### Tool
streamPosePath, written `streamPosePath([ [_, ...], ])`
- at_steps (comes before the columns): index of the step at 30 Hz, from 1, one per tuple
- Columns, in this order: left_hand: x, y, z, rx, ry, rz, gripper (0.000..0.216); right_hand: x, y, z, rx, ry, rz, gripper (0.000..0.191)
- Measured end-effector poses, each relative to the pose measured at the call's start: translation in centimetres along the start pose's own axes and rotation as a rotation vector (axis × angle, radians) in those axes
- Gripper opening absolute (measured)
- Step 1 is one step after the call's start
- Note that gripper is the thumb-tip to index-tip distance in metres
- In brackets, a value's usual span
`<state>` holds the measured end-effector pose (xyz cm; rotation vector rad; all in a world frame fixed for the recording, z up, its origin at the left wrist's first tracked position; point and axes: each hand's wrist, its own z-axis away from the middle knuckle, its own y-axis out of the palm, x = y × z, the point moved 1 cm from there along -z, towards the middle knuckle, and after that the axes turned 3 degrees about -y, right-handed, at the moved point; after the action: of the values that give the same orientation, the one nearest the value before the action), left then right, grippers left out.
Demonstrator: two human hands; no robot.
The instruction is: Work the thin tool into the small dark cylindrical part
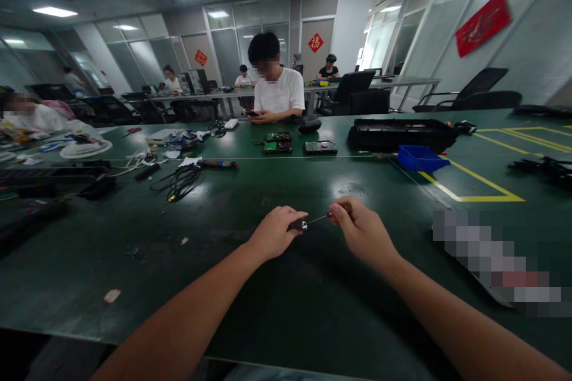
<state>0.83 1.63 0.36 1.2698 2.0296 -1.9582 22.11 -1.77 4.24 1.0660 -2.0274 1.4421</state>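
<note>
Our two bare forearms (192, 309) cross the near edge of the dark green surface (201, 268). Around its middle, our left grip (276, 231) pinches a small black piece with a whitish end (297, 224), and our right grip (363, 227) is closed on a thin metal screwdriver with a reddish handle (319, 218); we cannot tell whether the tip touches. Pushed at a slant, the tip could slip and jab our left grip; a loose pinch could let the piece twist. We count one piece, one screwdriver and, towards the far edge, one blue plastic bin (420, 159) and one long black plastic housing (397, 136).
</note>
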Motion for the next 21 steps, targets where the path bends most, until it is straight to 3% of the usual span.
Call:
streamPosePath([
  [5, -0.1, -0.3, -0.2, -0.011, -0.048, 0.072, 0.039, 0.1, 0.1, -0.1, 0.015, -0.024, 0.081, 0.025],
  [13, -0.6, -1.2, -0.2, -0.209, -0.213, 0.297, 0.036, -0.1, 0.0, -0.2, -0.002, -0.003, 0.088, 0.027],
  [17, -0.9, -1.5, 0.0, -0.196, -0.25, 0.359, 0.04, -0.1, 0.0, -0.1, 0.002, 0.016, 0.083, 0.028],
  [21, -1.7, -1.7, 0.3, -0.143, -0.231, 0.247, 0.027, 0.2, -0.1, -0.1, -0.039, 0.006, 0.063, 0.026],
])
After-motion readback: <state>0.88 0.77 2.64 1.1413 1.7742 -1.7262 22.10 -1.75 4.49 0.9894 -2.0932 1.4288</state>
